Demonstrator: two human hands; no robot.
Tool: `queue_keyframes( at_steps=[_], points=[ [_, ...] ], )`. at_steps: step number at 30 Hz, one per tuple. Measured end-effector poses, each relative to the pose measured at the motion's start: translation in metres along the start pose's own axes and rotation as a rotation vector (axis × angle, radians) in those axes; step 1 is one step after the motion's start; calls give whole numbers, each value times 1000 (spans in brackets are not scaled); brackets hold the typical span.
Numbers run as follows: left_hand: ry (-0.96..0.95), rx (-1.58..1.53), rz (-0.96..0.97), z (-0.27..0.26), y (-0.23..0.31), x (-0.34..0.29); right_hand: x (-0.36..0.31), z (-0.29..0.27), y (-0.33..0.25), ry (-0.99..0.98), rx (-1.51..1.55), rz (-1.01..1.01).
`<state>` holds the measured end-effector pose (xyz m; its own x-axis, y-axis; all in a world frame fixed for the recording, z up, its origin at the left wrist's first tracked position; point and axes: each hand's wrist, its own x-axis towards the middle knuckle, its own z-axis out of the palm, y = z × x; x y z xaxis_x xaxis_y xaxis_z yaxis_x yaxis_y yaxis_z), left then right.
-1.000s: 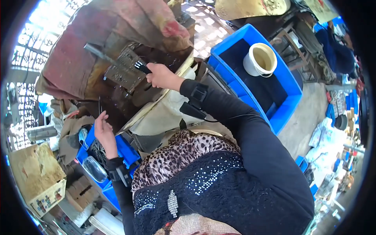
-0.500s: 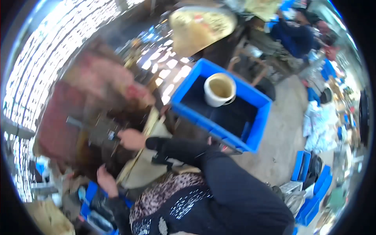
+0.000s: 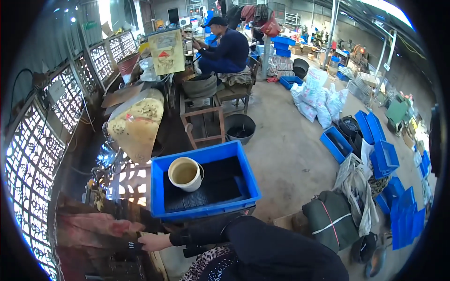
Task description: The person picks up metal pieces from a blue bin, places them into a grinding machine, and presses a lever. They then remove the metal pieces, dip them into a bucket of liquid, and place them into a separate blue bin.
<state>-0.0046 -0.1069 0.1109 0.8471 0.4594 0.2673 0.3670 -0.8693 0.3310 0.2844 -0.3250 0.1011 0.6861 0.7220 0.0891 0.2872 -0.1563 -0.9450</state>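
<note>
My right hand (image 3: pixel 156 242) reaches in from the lower right in a black sleeve, its fingers closed. At its fingertips are small dark pieces with pale, shiny ends (image 3: pixel 135 245), too small to name. Beside it, to the left, is a dark, wet-looking work surface with a faded red cloth (image 3: pixel 101 225) across it. Just beyond the hand stands a blue plastic crate (image 3: pixel 206 209). Rows of thin dark pieces (image 3: pixel 225 187) line the crate, and a whitish bucket (image 3: pixel 184 174) with a wire handle sits inside. My left hand is out of view.
A stained yellowish machine guard (image 3: pixel 138 122) stands beyond the crate, near a wooden stool frame (image 3: pixel 205 112) and a black tub (image 3: pixel 240 129). Farther back, a seated person (image 3: pixel 227 47) works. White sacks (image 3: pixel 316 96), blue crates (image 3: pixel 336 144) and a dark green bundle (image 3: pixel 328 220) lie right.
The view has swung up and toward the far room, so the crate appears lower and further left. My left hand has left the picture. The right hand stays at the work surface.
</note>
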Motion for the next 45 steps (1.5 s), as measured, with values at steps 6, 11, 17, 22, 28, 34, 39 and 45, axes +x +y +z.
queue_keyframes(
  at_steps=[6,11,17,22,28,34,39,45],
  points=[
    [101,-4,49,25,-23,5,-16,-22,-15,134,-170,47],
    [27,-79,-152,15,-3,8,-7,-9,4,92,-179,36],
    [-24,-33,-132,0,6,4,5,5,-1,79,-210,28],
    [-30,26,-120,-3,16,6,14,11,-32,123,-189,1],
    [-21,-49,-233,4,9,6,49,56,-31,65,-158,-84],
    [114,-29,-191,36,-29,8,65,80,-14,113,-87,-173],
    [151,-35,-246,32,-25,8,59,89,-4,88,-208,-177],
    [149,25,-267,31,-30,-4,43,91,-7,-79,-430,-80]
  ],
)
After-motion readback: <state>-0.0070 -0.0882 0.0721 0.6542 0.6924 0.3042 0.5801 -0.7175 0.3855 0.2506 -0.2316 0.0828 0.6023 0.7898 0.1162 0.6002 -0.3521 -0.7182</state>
